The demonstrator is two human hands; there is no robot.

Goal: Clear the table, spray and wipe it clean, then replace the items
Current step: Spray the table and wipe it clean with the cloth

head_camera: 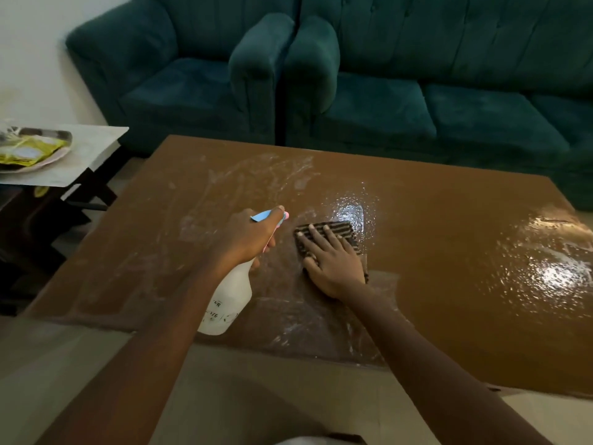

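Left hand (pixel 248 234) grips spray bottle (pixel 229 300), right hand (pixel 333 261) flat on striped cloth (pixel 327 232); wet worktop (pixel 449 284) risks cloth skidding, leaving streaks.

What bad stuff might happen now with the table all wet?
The left hand grips the white plastic spray bottle with its nozzle close to the right hand, which presses the striped brown cloth; a squeeze may wet that hand. Shiny puddles on the right of the brown table might run off its edge if left unwiped.
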